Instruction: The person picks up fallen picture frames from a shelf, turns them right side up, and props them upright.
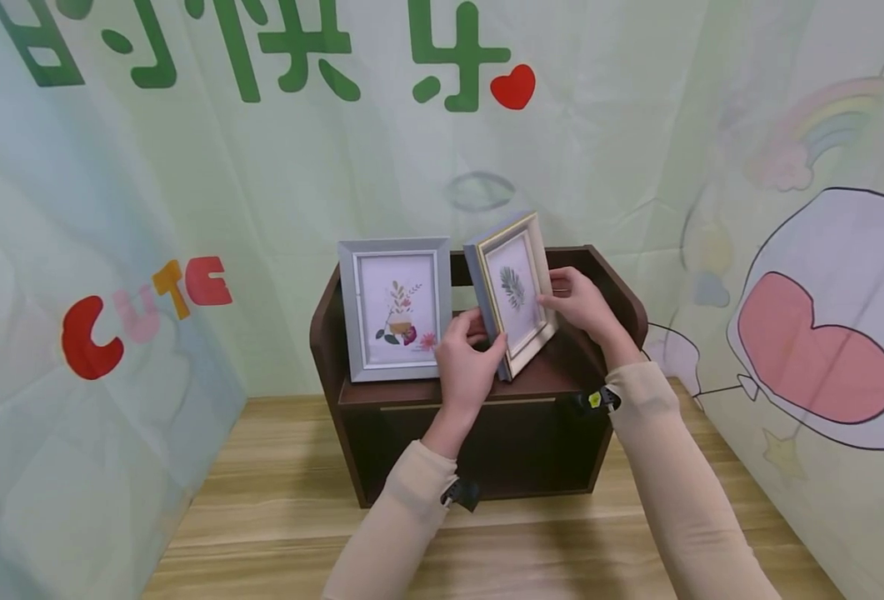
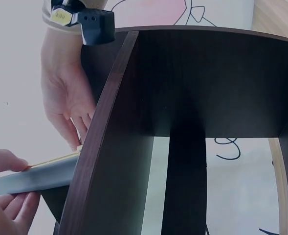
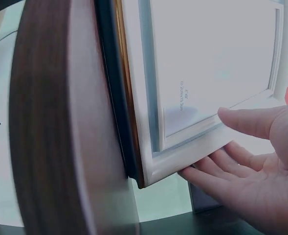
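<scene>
A cream picture frame (image 1: 516, 287) with a gold line and a green leaf print stands turned at an angle over the right part of a dark brown shelf's top (image 1: 427, 392). My left hand (image 1: 467, 358) pinches its left edge low down, thumb in front and fingers behind; the left wrist view shows the frame's grey-blue side (image 2: 36, 177) between them. On the opposite edge, my right hand (image 1: 580, 304) grips with the thumb on the front border (image 3: 202, 147) and the fingers behind. Left of it, a silver-grey frame (image 1: 397, 308) with a flower print stands upright on the shelf.
The brown shelf has raised curved side panels (image 1: 621, 292) and an open lower compartment (image 1: 479, 450). It stands on a wood-grain tabletop (image 1: 269, 500). Behind and on both sides hangs a printed cloth (image 1: 277, 192) with green characters and cartoon shapes.
</scene>
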### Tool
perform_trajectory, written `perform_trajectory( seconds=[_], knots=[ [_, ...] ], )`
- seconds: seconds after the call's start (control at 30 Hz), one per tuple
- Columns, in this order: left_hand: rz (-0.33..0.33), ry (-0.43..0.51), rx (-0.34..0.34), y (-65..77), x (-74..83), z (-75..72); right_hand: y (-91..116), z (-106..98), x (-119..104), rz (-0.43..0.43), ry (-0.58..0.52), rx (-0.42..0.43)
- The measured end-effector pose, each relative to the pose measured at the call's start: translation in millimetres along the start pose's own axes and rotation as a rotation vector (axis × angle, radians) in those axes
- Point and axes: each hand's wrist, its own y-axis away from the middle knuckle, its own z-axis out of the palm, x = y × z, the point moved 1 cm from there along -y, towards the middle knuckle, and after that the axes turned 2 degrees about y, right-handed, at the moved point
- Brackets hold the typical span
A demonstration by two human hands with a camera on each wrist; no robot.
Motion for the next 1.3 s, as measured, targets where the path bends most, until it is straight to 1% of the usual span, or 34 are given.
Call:
perform_trajectory(
  seconds=[0.13, 0.27, 0.53, 0.77, 1.07, 1.3],
  knots=[
    [-0.008, -0.013, -0.005, 1.3, -1.2, -2.3, 5, -1, -1, 0.028, 0.023, 0.015],
    [-0.002, -0.005, 0.013, 4.4, -2.7, -4.3, 11, -2, -1, 0.043, 0.035, 0.024],
    [0.005, 0.011, 0.053, 11.4, -5.0, -7.8, 27, -2, -1, 0.03, 0.045, 0.074],
    [-0.02, 0.011, 0.051, 14.1, -4.3, -7.4, 41, 1, 1, 0.001, 0.094, 0.159],
    [-0.068, -0.001, 0.03, 7.7, -4.6, -2.6, 60, 6, -2, -0.003, 0.104, 0.286],
    [-0.113, -0.008, 0.011, 4.4, -4.6, 3.0, 69, 11, 0, -0.003, 0.096, 0.391]
  ],
)
